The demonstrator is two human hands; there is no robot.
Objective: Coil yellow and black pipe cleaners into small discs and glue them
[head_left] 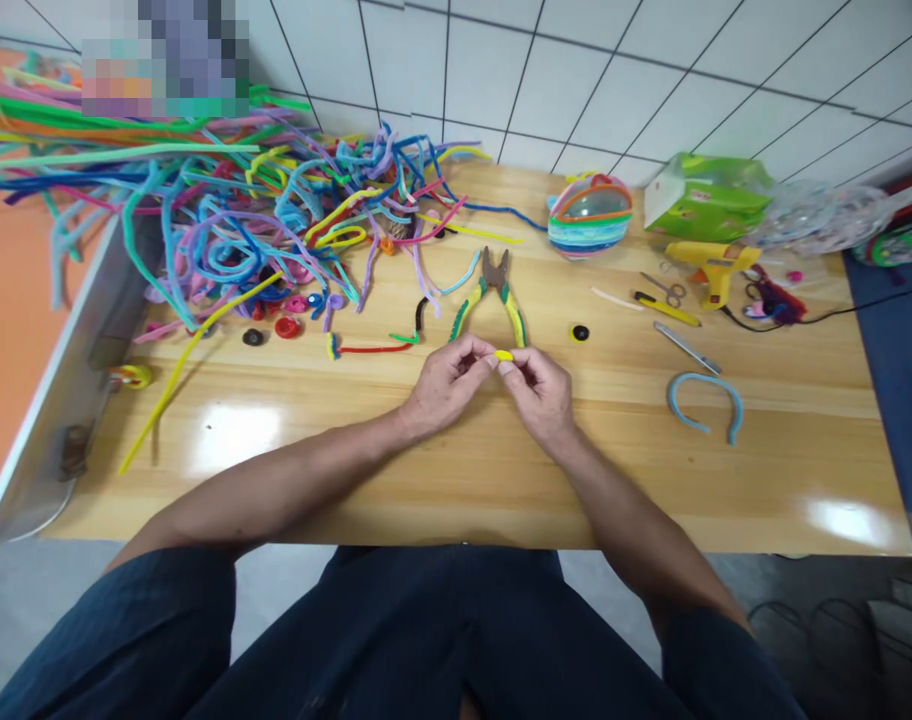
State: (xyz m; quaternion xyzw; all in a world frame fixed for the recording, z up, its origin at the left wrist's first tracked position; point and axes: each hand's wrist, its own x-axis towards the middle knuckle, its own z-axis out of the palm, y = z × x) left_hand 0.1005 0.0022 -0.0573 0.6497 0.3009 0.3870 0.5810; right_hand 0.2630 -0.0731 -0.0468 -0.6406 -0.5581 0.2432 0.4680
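A small yellow piece (504,356) is pinched between the fingertips of both hands, over the middle of the wooden table. My left hand (448,383) grips its left end, and my right hand (540,393) has its right end. Just beyond my fingers lie pliers (495,280) with green and yellow handles, their jaws apart and pointing away. To the left is a thin red stem (373,349) with coloured bits at its ends. A small black disc (580,333) rests to the right of the pliers.
Tangled fuzzy stems (231,240) fill the back left. A striped round object (589,216) and a green box (707,195) stand at the back. Rightward lie a yellow glue gun (715,268), scissors (675,293), a yellow cutter (670,308) and a curved blue stem (703,378).
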